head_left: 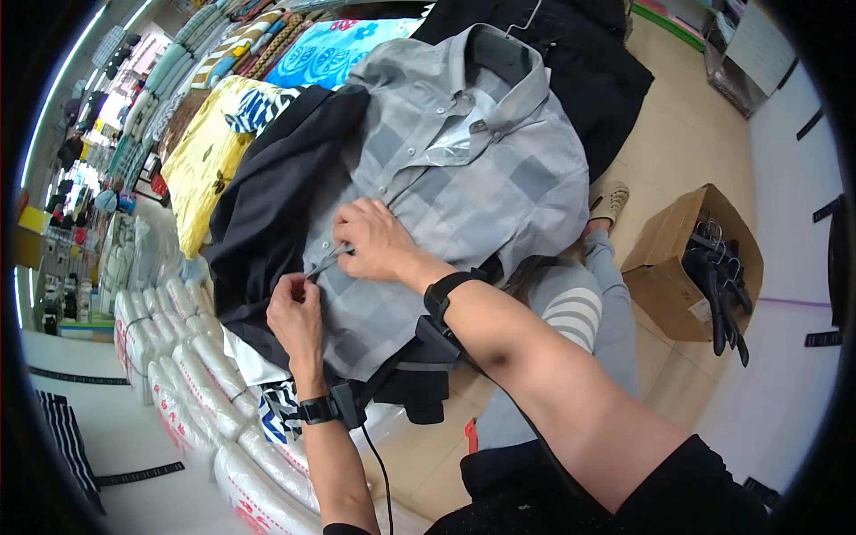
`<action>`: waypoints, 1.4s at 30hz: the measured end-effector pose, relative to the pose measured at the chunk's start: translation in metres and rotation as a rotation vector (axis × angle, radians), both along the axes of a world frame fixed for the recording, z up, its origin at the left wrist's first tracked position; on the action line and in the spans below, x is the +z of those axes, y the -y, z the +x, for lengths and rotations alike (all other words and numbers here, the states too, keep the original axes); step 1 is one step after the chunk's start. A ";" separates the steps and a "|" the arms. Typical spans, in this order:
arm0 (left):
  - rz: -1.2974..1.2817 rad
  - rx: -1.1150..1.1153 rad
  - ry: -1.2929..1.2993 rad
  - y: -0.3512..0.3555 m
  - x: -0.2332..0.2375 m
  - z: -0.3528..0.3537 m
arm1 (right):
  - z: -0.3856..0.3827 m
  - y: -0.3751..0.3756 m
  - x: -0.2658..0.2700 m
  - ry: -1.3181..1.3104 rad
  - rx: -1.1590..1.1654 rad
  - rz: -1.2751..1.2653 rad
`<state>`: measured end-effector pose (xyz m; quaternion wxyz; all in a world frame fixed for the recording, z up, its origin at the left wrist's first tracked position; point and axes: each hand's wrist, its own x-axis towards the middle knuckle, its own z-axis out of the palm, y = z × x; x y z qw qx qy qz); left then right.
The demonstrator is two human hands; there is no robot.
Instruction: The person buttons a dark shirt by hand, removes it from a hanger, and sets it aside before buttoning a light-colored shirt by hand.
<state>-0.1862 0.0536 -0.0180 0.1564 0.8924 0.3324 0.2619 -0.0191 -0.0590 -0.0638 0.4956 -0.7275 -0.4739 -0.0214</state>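
A grey checked button-up shirt (526, 196) lies spread out in front of me on a hanger (526, 18), its collar away from me. My left hand (296, 308) pinches the shirt's front edge low on the placket. Just above it, my right hand (373, 241) has fingers and thumb closed on the same edge. A stretch of the placket runs between the two hands; whether a button is under the fingertips is hidden. Several buttons show farther up towards the collar. Black strapped devices (332, 407) sit on both wrists.
Dark garments (267, 196) lie beside and beyond the shirt, with yellow cloth (201, 160) farther left. Plastic-wrapped rolls (209, 374) stand at lower left. An open cardboard box (673, 276) of black hangers (718, 276) is on the floor at right, near a shoe (609, 201).
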 end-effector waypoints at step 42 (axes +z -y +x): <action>-0.029 0.079 0.030 -0.006 -0.029 0.019 | 0.004 -0.002 0.004 -0.033 0.012 -0.042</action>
